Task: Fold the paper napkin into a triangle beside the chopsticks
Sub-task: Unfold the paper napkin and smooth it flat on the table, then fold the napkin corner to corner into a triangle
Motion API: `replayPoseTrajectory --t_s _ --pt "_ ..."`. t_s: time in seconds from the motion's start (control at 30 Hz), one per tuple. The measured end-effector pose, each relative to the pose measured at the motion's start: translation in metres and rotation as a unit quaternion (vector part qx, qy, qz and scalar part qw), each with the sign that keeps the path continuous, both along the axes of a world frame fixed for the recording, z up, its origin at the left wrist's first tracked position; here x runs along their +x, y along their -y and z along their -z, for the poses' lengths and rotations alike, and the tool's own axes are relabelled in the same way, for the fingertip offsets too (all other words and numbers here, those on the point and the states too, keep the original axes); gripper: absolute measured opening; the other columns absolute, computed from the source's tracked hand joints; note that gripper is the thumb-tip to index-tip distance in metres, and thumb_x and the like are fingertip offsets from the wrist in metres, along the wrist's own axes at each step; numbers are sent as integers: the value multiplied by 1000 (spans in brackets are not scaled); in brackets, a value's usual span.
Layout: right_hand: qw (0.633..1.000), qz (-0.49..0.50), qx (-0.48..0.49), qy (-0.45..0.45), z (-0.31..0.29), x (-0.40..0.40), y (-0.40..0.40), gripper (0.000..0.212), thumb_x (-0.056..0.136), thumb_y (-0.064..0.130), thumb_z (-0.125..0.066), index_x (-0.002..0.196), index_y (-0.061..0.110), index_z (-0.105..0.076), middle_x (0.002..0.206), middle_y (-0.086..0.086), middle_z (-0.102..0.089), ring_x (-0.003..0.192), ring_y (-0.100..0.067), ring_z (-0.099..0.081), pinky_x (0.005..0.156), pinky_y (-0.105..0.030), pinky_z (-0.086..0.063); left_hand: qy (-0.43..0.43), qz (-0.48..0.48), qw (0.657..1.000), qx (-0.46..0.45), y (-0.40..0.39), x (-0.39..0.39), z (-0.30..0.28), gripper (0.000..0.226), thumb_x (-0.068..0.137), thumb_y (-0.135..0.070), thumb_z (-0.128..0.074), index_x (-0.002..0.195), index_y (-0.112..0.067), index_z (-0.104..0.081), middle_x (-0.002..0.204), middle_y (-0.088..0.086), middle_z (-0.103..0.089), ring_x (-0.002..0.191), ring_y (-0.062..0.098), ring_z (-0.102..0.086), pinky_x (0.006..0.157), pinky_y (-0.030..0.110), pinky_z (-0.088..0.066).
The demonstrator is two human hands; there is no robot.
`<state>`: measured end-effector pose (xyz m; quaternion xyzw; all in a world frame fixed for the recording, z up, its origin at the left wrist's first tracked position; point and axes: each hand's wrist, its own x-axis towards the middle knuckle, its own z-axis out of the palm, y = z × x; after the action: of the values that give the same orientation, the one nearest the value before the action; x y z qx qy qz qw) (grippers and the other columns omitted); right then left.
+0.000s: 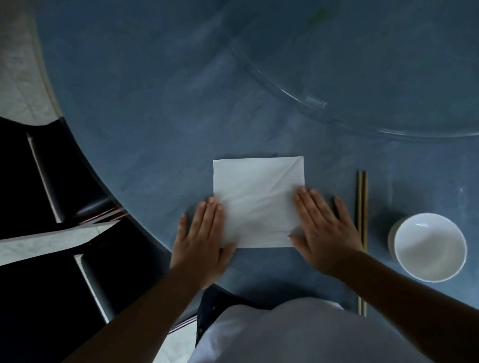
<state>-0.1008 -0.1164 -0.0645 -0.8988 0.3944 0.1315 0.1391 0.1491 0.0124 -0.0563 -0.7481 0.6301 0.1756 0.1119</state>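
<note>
Napkin (260, 201): white, square, creased, lower corners hidden under left hand (202, 242) & right hand (324, 231), both flat, fingers spread. Chopsticks (362, 227) partly hidden just right of napkin.

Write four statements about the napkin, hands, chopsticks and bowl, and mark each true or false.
1. The napkin is already a triangle. False: it lies flat as a square.
2. Both hands rest flat on the napkin's edges, left hand and right hand. True.
3. The chopsticks lie left of the napkin. False: they lie to its right.
4. The white bowl stands right of the chopsticks. True.
</note>
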Motion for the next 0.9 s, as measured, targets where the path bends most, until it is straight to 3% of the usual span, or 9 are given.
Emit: replayPoseTrajectory --t_s 0.1,0.2,0.33,0.47,0.53,0.63,0.77,0.9 --pt "1000 9 -13 -4 -8 -6 15 81 89 59 -30 150 11 -6 159 -7 -15 145 -20 -10 115 -50 -11 8 -27 1000 7 -1 5 -5 83 89 -64 -17 148 -13 13 158 5 9 145 20 15 116 50 1" --pt "999 -3 -31 14 -14 20 27 78 92 58 -26 149 10 -2 158 -7 -6 145 -21 -5 114 -50 -10 -9 -33 999 -18 29 -6 -7 82 90 -61 -17 144 -16 25 157 3 19 142 17 25 114 47 11" --pt "999 -45 1 24 -13 63 44 76 90 55 -22 150 10 -7 160 -7 -9 147 -22 -5 115 -51 -9 -24 -18 999 -42 88 -16 -3 77 92 -56 -20 149 -11 8 161 8 4 146 21 9 113 46 5" --pt "998 -55 -5 -1 -6 53 64 75 90 55 -19 150 11 -10 161 -5 -10 147 -21 -10 114 -51 -10 9 -5 999 -40 105 6 4 77 90 -57 -22 149 -11 -4 161 6 -7 147 22 -4 114 53 -1" --pt "999 -29 -19 -3 -5 40 72 73 90 53 -23 150 12 -14 160 -5 -14 146 -21 -15 114 -52 -13 33 8 999 -39 103 26 7 77 90 -59 -19 150 -13 -5 161 5 -7 147 22 -4 113 55 0" --pt "999 17 -36 28 -8 32 84 69 91 49 -37 147 12 -24 157 -8 -27 142 -26 -24 111 -52 -21 46 -48 997 -45 106 46 4 76 90 -59 -20 148 -12 -9 160 6 -8 146 24 -4 112 58 -1" --pt "993 60 -59 83 -15 45 100 60 81 43 -54 131 12 -43 133 -12 -49 117 -36 -44 98 -47 -36 28 -47 992 -111 115 40 -9 59 84 -51 -42 131 -16 -39 141 8 -39 124 29 -38 99 55 -27" --pt "995 42 -48 72 -21 58 109 50 78 44 -58 119 17 -51 119 -9 -55 107 -33 -48 92 -44 -38 16 -71 989 -127 126 30 -13 37 82 -41 -50 111 -18 -52 119 6 -52 107 28 -47 93 50 -28"
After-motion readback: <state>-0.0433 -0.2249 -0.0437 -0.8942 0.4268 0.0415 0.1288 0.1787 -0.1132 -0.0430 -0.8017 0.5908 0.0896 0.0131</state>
